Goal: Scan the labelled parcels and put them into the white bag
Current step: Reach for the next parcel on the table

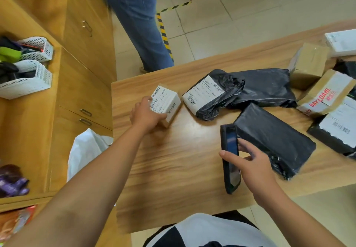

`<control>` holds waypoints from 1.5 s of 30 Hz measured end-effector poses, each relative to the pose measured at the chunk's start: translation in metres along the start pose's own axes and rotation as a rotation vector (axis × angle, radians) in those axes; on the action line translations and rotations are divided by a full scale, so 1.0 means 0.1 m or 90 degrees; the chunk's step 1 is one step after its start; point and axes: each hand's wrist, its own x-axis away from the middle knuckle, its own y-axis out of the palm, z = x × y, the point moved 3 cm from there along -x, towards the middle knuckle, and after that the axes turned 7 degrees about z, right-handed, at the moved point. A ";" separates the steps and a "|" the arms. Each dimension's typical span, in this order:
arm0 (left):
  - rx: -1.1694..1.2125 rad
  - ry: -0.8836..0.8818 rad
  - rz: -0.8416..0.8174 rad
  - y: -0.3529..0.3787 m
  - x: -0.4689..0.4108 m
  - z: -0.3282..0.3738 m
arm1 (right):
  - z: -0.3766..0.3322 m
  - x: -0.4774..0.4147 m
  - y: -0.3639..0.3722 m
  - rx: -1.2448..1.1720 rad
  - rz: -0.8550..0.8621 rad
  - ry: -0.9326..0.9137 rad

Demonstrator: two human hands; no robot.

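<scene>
One white bag (86, 150) hangs left of the table (173, 169), where the left hand (146, 114) grips one small labelled box (166, 102), beside two black parcels (237, 90), while the right hand (252, 163) clasps one scanner (230, 158).

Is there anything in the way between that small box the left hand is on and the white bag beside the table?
Nothing visible. The left hand grips the small box near the table's left edge, and the white bag sits just past that edge, lower down. Only bare tabletop lies between; the black parcels are off to the right.
</scene>
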 end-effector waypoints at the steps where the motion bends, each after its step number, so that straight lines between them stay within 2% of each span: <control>1: 0.062 -0.020 -0.008 -0.03 0.09 -0.02 | 0.00 -0.06 -0.02 0.003 -0.011 -0.002; 4: 0.274 -0.097 -0.072 -0.13 0.53 -0.11 | -0.03 -0.18 -0.04 0.002 -0.045 -0.006; 9: 0.445 -0.225 -0.234 -0.14 1.31 -0.36 | 0.00 -0.37 -0.01 0.023 -0.122 0.000; 15: 0.430 -0.312 -0.392 -0.04 1.85 -0.72 | 0.04 -0.44 0.12 0.053 -0.184 -0.004; 21: 0.438 -0.335 -0.405 0.03 1.97 -0.82 | 0.04 -0.33 0.17 0.058 -0.216 -0.013; 28: 0.487 -0.309 -0.310 0.13 1.98 -0.80 | 0.13 -0.17 0.08 0.049 -0.204 -0.020; 34: 0.542 -0.277 -0.262 0.18 1.98 -0.83 | 0.13 -0.06 0.04 0.062 -0.137 -0.039; 37: 0.466 -0.217 -0.203 0.12 1.97 -0.84 | 0.10 0.01 0.06 0.075 -0.098 -0.035; 39: 0.392 -0.139 -0.162 0.09 1.99 -0.85 | 0.06 0.09 0.09 0.087 -0.085 -0.037; 42: 0.267 0.011 -0.176 0.09 2.04 -0.85 | -0.01 0.23 0.12 0.147 -0.067 -0.037; 45: 0.178 0.099 -0.196 0.16 2.06 -0.91 | -0.11 0.37 0.13 0.218 -0.072 -0.020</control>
